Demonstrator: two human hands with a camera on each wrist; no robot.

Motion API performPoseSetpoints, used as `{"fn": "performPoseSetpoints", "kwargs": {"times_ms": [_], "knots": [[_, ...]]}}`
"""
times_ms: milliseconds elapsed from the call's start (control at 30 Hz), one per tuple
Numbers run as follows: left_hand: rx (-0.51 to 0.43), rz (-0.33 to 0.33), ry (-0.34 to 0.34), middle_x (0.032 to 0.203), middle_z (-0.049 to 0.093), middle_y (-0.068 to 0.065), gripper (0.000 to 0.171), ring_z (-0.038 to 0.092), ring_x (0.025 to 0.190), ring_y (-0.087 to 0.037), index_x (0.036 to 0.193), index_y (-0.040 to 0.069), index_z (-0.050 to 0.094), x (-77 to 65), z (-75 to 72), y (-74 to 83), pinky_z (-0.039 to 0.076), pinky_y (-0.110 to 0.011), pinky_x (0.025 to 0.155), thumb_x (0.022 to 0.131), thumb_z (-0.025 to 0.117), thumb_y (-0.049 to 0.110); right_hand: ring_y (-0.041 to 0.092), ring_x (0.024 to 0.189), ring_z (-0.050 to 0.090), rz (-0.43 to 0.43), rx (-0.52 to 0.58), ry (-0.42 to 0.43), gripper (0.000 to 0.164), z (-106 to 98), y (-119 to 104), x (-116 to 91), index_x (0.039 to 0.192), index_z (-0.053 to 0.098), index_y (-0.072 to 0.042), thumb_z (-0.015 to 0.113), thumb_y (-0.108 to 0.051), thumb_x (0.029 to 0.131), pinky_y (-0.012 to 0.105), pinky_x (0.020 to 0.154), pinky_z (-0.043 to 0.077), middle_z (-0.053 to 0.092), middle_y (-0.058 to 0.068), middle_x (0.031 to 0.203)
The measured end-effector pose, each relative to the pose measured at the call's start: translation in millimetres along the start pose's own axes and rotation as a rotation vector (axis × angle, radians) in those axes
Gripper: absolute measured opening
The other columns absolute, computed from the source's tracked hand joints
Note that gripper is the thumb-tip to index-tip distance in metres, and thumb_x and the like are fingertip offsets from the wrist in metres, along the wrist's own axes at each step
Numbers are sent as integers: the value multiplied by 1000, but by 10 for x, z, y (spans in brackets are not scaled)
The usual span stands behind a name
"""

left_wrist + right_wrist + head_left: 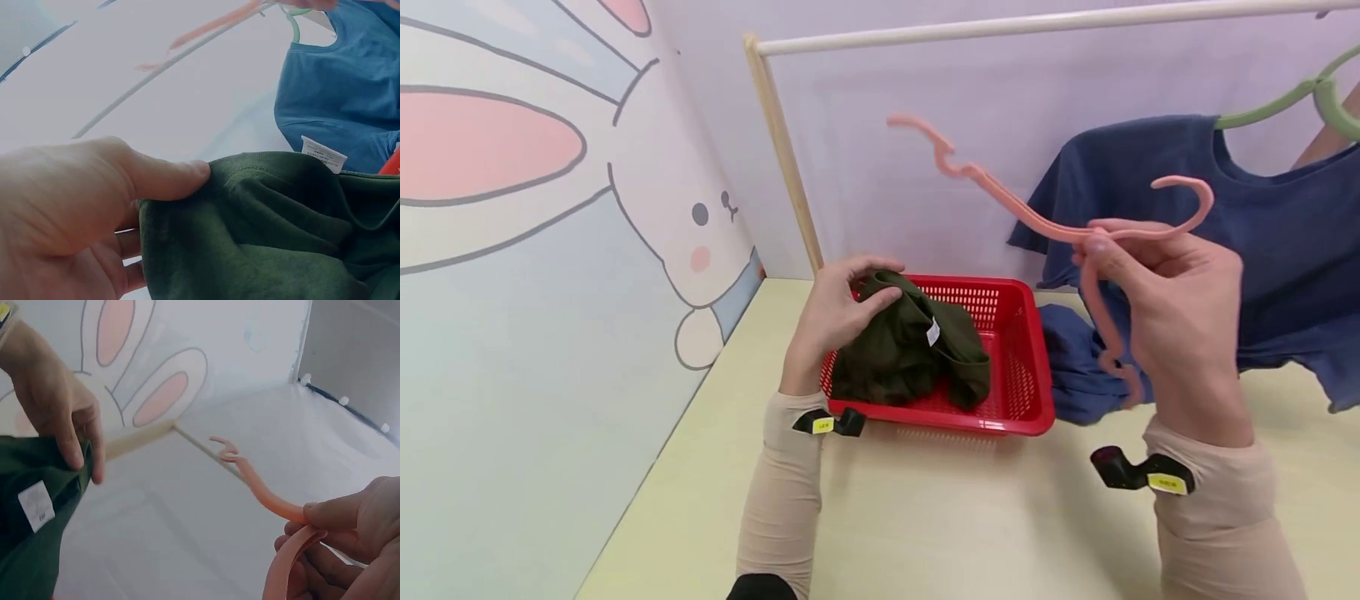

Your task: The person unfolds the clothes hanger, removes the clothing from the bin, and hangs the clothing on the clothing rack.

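My left hand (841,310) pinches the edge of a dark green garment (895,358) above the red basket. In the left wrist view the thumb lies on the front of the green cloth (262,219), with the fingers behind it. A white label (324,154) shows at its neckline. My right hand (1183,308) holds a pink clothes hanger (1030,218) between thumb and fingers near the base of its hook. One hanger arm points up and left, the other hangs down. The right wrist view shows the thumb pressed on the pink hanger (269,501).
A red plastic basket (1037,375) stands on the pale table (925,517). Behind it, a white rail (970,30) on a wooden post (786,158) spans the back. A blue T-shirt (1157,158) hangs on a green hanger (1262,108). Bunched blue cloth (1071,367) lies beside the basket.
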State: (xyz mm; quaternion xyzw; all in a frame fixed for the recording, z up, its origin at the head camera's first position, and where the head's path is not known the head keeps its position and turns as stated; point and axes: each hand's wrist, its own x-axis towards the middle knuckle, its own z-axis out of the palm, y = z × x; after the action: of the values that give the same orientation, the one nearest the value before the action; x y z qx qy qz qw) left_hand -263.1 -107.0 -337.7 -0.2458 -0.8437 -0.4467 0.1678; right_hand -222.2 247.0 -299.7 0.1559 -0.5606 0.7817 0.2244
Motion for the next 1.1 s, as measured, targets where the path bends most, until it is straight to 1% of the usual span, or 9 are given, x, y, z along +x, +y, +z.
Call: {"fn": "performPoseSetpoints", "kwargs": {"times_ms": [67,167,300,400,467,600,767,933,1100], "knots": [[-11,6,-3,127,80,-5,30,72,97,-21,132,11,81,5,11,12,58,-35,89,101,84,10,30,88,82,-34,80,-38,39,174,-37,18,125,74,19,87,4,93,28,90,65,82,24,106],[-30,22,1,127,80,-7,30,74,97,-20,131,9,81,26,68,10,59,-33,88,101,83,9,31,88,84,-78,156,-76,36,430,-68,55,124,73,21,85,6,93,35,91,66,81,26,107],[-51,53,2,127,80,-10,31,74,97,-21,132,7,80,72,171,2,60,-32,89,102,82,8,30,92,84,-143,154,-100,31,690,-22,62,125,76,16,83,5,96,36,91,66,82,26,108],[-68,70,-1,127,80,-10,32,74,96,-21,133,6,79,114,253,23,60,-33,87,102,82,8,31,95,84,-193,178,-111,30,793,58,45,125,76,15,82,4,98,38,93,66,82,26,109],[-77,74,-2,126,80,-10,32,73,95,-20,134,6,79,138,299,45,60,-33,87,102,82,8,30,97,84,-223,185,-112,30,829,118,32,125,77,15,82,1,99,38,95,66,82,25,108],[-96,71,-11,124,81,-10,32,73,91,-18,134,7,79,173,369,105,61,-33,86,103,81,9,32,96,84,-252,277,-95,34,870,214,30,122,74,20,85,1,95,39,94,66,82,26,105],[-122,80,-21,127,80,-7,32,73,91,-15,136,8,79,195,408,166,61,-32,87,104,80,10,34,95,84,-328,314,-60,41,873,292,68,120,72,24,88,-2,92,41,96,66,82,28,105],[-217,104,-18,122,81,-7,32,68,85,-19,137,6,78,187,400,224,55,-29,77,105,78,9,29,96,85,-387,199,-75,36,825,404,87,117,76,19,88,-5,94,36,96,66,83,24,106],[-319,155,41,117,81,-11,33,63,81,-22,138,3,77,144,345,254,49,-29,70,105,76,4,26,95,85,-396,106,-100,32,777,563,91,117,79,15,88,-7,95,31,85,66,84,19,106]]}}
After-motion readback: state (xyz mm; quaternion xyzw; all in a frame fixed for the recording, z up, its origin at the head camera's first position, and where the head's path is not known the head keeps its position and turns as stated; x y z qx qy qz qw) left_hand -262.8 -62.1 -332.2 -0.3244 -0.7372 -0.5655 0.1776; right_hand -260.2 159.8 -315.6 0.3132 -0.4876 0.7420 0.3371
